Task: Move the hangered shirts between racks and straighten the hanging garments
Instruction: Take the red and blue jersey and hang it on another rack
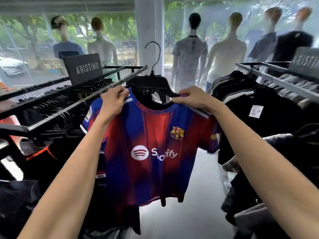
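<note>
Both bare forearms reach forward and up from the lower corners, converging toward mid-frame. Left hand: back of hand facing the camera, fingers curled over, pinching the left shoulder of the jersey near the collar. Right hand: knuckles up, fingers bent down, thumb tucked under, gripping the jersey's right shoulder beside the collar. Hands level with each other, apart by the collar's width. Wrists roughly straight.

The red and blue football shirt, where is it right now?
In the head view the red and blue football shirt hangs mid-frame on a black hanger, off both racks, the left hand and right hand gripping its shoulders.
</note>
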Available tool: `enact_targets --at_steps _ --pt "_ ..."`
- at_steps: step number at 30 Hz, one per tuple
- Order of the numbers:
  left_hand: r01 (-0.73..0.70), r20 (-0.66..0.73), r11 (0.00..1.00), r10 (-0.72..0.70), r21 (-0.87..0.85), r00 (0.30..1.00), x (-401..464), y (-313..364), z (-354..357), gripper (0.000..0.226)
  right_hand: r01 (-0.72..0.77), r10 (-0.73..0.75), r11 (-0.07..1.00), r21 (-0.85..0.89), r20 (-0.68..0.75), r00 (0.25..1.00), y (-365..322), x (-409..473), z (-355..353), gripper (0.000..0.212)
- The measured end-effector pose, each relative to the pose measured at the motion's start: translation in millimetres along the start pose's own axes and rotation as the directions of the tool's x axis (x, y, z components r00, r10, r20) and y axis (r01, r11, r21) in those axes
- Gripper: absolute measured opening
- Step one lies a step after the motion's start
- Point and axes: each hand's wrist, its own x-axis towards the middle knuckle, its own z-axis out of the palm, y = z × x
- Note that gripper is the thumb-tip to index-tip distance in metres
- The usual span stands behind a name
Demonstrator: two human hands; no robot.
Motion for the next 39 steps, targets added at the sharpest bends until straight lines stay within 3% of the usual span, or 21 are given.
enact_targets --at_steps 3,6,9,11,16,18,21,25,28,30,32,33,37,39 --pt "-0.075 0.064 0.987 0.085 -0.144 0.994 10 12 22 0.019 -0.03 0.021 0.997 -0.066 -0.142 0.99 3 -34 -11 0.047" --pt "-0.088 0.172 0.956 0.14 -0.279 0.975 9 37 43 0.039 -0.134 0.109 0.989 -0.062 -0.304 0.946 -2 -86 -19 0.03" --pt "-0.142 0.225 0.942 0.216 -0.304 0.95 -11 77 60 0.056 -0.228 0.182 0.971 -0.066 -0.41 0.894 -13 -145 -20 0.025" --pt "-0.21 0.224 0.928 0.286 -0.309 0.932 -30 114 68 0.052 -0.297 0.242 0.954 -0.042 -0.477 0.845 -21 -186 -24 0.023" --pt "-0.46 0.224 0.798 0.567 -0.389 0.793 -79 222 76 0.048 -0.396 0.381 0.911 0.111 -0.593 0.71 -47 -291 -47 0.029" --pt "-0.532 0.174 0.736 0.64 -0.419 0.749 -106 271 74 0.049 -0.412 0.438 0.892 0.187 -0.588 0.68 -59 -336 -55 0.034" --pt "-0.595 0.218 0.693 0.706 -0.407 0.674 -153 343 72 0.052 -0.468 0.539 0.839 0.277 -0.547 0.641 -69 -415 -67 0.048" --pt "-0.675 0.305 0.589 0.808 -0.444 0.505 -238 429 63 0.06 -0.555 0.652 0.742 0.375 -0.593 0.472 -93 -540 -77 0.091" --pt "-0.666 0.304 0.518 0.855 -0.536 0.42 -321 489 44 0.062 -0.587 0.659 0.702 0.403 -0.679 0.323 -125 -640 -74 0.099" --pt "-0.646 0.309 0.473 0.881 -0.599 0.359 -377 527 25 0.06 -0.599 0.654 0.681 0.421 -0.717 0.24 -152 -707 -69 0.082" --pt "-0.627 0.304 0.424 0.906 -0.654 0.296 -434 564 5 0.06 -0.608 0.666 0.646 0.462 -0.731 0.152 -186 -772 -63 0.038" --pt "-0.613 0.293 0.399 0.917 -0.682 0.27 -463 580 -6 0.06 -0.618 0.67 0.624 0.478 -0.734 0.108 -205 -803 -59 0.029" --pt "-0.523 0.295 0.332 0.943 -0.785 0.156 -576 638 -59 0.056 -0.661 0.639 0.567 0.492 -0.769 -0.024 -274 -918 -41 0.046" --pt "-0.497 0.291 0.288 0.954 -0.818 0.073 -633 665 -87 0.058 -0.674 0.646 0.509 0.535 -0.755 -0.112 -309 -973 -28 0.038"
